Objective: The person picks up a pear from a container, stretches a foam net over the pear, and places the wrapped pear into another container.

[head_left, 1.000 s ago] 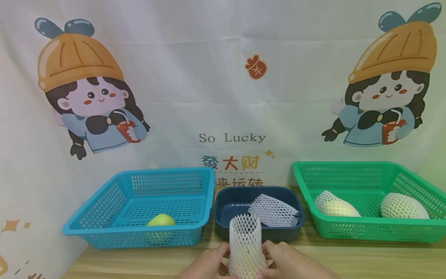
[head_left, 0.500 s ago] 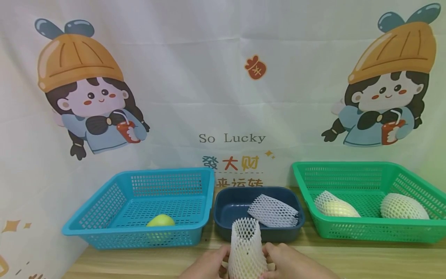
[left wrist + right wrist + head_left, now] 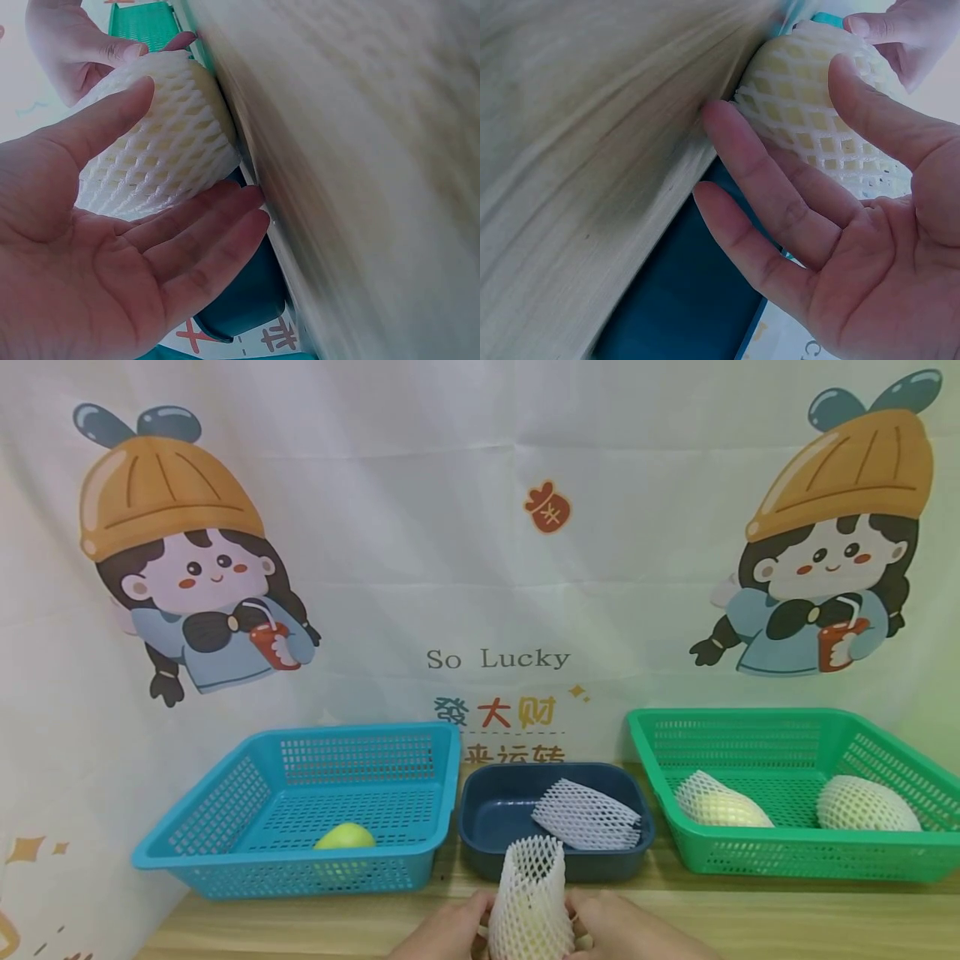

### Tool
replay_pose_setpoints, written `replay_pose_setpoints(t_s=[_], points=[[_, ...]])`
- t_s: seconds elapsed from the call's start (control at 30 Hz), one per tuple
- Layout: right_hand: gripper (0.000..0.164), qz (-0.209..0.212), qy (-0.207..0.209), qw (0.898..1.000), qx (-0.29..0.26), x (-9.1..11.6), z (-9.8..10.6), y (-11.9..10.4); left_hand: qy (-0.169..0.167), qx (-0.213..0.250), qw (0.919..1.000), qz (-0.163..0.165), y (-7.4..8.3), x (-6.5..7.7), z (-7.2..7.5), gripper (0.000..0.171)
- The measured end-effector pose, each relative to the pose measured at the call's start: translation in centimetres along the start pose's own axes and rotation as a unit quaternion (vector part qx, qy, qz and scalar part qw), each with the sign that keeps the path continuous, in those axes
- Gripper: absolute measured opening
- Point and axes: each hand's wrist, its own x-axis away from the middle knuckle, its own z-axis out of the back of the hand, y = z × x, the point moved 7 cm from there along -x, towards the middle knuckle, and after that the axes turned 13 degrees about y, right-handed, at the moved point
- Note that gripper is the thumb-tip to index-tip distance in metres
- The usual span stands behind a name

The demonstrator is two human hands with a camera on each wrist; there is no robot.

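Note:
Upright on the wooden table, a pale yellow-green fruit sits in a white foam net sleeve (image 3: 531, 906), whose loose top stands above it. From the left, my left hand (image 3: 448, 928) holds the sleeve's side; the left wrist view shows that hand's thumb (image 3: 124, 112) on the net and its fingers curved beneath. My right hand (image 3: 626, 928) holds the opposite side, its thumb (image 3: 870, 105) against the net in the right wrist view. In that same view the yellowish fruit (image 3: 810, 116) shows through the mesh. The fruit's exact kind is hidden by the sleeve.
Behind the hands stands a dark blue tub (image 3: 495, 852) with a flat foam net sleeve (image 3: 588, 814) in it. A blue basket (image 3: 247, 868) at left holds a yellow-green fruit (image 3: 347, 837). At right, a green basket (image 3: 817, 856) holds two netted fruits (image 3: 866, 806).
The sleeve's loose top has sunk a little and tilted slightly right. Both hands keep their hold on either side. The tub and baskets have not changed.

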Motion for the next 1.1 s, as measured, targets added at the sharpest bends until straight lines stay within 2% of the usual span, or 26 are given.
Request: replay_pose_setpoints(t_s=[0.1, 0.23, 0.43, 0.5, 0.6, 0.73, 0.8, 1.0, 1.1], points=[[0.032, -0.010, -0.006, 1.000, -0.012, 0.0, 0.0, 0.1, 0.001, 0.012, 0.9999, 0.006, -0.1, 0.0, 0.0, 0.045], [0.038, -0.028, -0.015, 0.999, -0.037, 0.2, 0.4, -0.1, -0.007, 0.048, 0.9982, 0.034, -0.3, 0.0, 0.0, 0.046], [0.063, -0.107, -0.024, 0.989, -0.095, 0.9, 1.5, -0.1, -0.015, 0.144, 0.9852, 0.091, 0.0, 0.6, 0.6, 0.048], [0.065, -0.119, -0.023, 0.986, -0.110, 1.0, 1.8, -0.3, -0.012, 0.153, 0.9831, 0.100, 0.3, 1.0, 1.2, 0.049], [0.061, -0.102, -0.020, 0.985, -0.135, 1.2, 2.2, -0.8, -0.004, 0.144, 0.9858, 0.086, 1.0, 1.4, 2.0, 0.044], [0.064, -0.085, -0.022, 0.984, -0.155, 1.3, 2.2, -1.4, -0.002, 0.139, 0.9882, 0.064, 1.8, 1.8, 2.5, 0.035], [0.067, -0.094, -0.026, 0.984, -0.152, 1.4, 2.1, -1.4, -0.008, 0.141, 0.9883, 0.057, 2.0, 1.9, 2.5, 0.033], [0.062, -0.126, -0.049, 0.985, -0.104, 1.8, 1.5, -1.0, -0.026, 0.122, 0.9908, 0.053, 2.0, 1.9, 1.8, 0.029], [0.054, -0.098, -0.052, 0.992, -0.062, 1.8, 1.2, -0.9, -0.028, 0.104, 0.9936, 0.035, 1.8, 1.7, 1.6, 0.027]])
